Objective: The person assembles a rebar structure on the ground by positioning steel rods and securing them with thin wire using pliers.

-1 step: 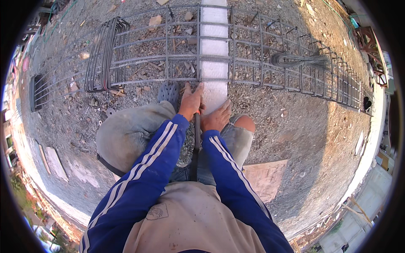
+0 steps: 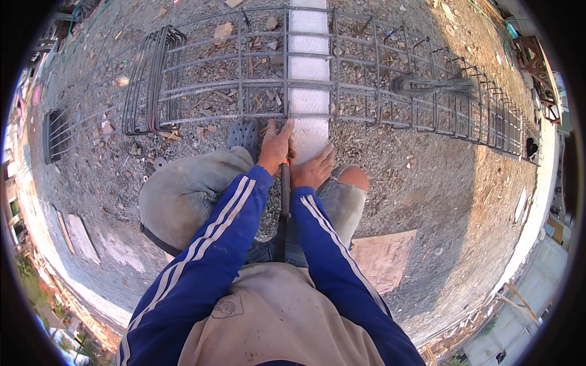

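Note:
My left hand is at the near edge of a steel rebar cage, its thumb and forefinger pointing up at a corner of the bars. Its other fingers curl in at the top of a long dark bar with an orange-red band, which runs back between my forearms toward my lap. What those fingertips touch is partly hidden. My right hand lies with fingers stretched out on the near end of a white, flat-topped beam that passes under the cage.
Bent steel stirrups are bunched on the cage's left part. A coil of thin tie wire rests on its right part. Gravel and rubble cover the ground. A flat board lies right of my knee, and pale strips lie at left.

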A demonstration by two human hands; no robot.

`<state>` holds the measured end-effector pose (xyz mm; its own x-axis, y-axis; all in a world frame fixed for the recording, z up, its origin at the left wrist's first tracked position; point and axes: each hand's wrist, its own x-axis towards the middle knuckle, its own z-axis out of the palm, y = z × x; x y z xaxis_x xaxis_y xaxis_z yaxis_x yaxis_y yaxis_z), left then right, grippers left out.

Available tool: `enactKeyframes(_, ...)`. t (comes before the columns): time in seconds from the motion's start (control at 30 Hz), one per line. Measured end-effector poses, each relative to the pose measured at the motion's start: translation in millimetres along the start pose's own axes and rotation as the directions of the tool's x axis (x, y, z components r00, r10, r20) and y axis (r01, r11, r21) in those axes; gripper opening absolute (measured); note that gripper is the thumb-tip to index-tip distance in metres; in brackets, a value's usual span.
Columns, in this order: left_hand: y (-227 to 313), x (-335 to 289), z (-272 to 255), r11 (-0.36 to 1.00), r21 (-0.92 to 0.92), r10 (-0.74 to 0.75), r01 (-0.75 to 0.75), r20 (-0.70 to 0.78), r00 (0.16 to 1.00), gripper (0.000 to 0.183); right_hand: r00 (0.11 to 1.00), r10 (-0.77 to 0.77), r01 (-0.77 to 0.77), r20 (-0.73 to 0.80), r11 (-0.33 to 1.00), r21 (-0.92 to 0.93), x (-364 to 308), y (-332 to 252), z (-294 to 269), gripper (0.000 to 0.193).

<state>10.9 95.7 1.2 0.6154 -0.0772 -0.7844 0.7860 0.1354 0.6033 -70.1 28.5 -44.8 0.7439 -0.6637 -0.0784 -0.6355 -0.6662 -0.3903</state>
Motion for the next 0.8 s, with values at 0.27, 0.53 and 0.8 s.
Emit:
enactKeyframes(0.27,-11.5,14.7,-12.7,0.972,-0.235,0.059,-0.019,0.165,0.985,0.068,0.999,-0.036,0.038,-0.021,0.996,0.086,5.0,-2.6,-3.1,0.111)
enactKeyframes(0.53,-8.2,11.3,-15.1,0.978,-0.21,0.043,0.001,0.204,0.978,0.034,0.988,-0.095,0.098,0.122,0.995,-0.016,26.3,10.8,-33.9,0.104)
enactKeyframes(0.8,-15.1,18.1,2.1,0.976,-0.195,0.114,-0.099,0.068,0.991,0.031,0.797,-0.199,-0.247,0.57,0.754,0.608,-13.3,3.7,-80.2,0.05)
